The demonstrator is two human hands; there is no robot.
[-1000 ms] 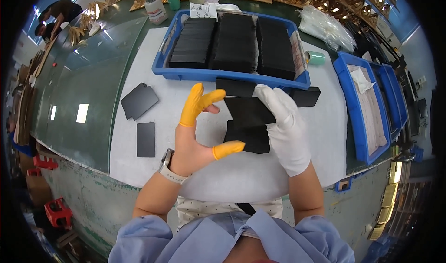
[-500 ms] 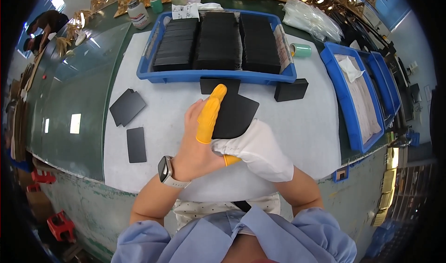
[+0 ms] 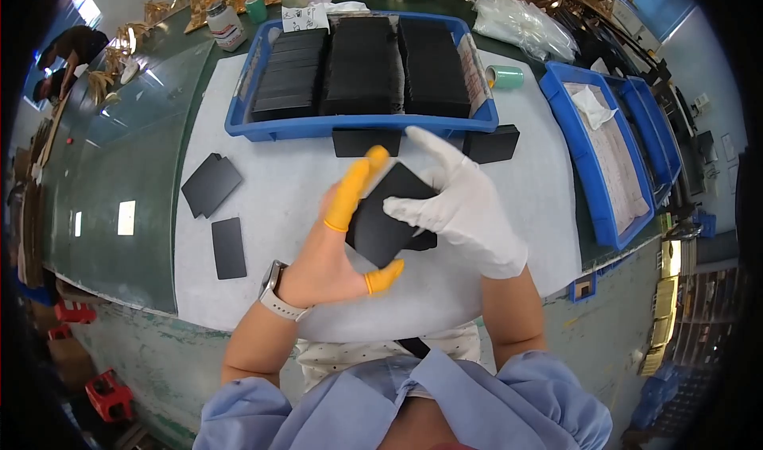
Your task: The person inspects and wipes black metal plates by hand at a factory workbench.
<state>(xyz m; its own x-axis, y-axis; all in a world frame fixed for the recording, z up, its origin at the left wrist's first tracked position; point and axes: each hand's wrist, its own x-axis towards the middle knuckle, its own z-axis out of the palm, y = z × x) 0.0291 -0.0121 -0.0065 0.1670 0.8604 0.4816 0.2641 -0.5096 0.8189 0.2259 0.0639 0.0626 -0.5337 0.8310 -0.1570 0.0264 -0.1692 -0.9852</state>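
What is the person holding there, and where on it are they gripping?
A flat black square panel. The left hand pinches its left edge and lower corner with orange-capped fingers; the white-gloved right hand lies across its right side.

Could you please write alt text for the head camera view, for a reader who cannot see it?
A person's two hands hold a flat black panel above a white mat: the left hand wears orange finger cots, the right hand a white glove. Behind stands a blue tray of stacked black panels.
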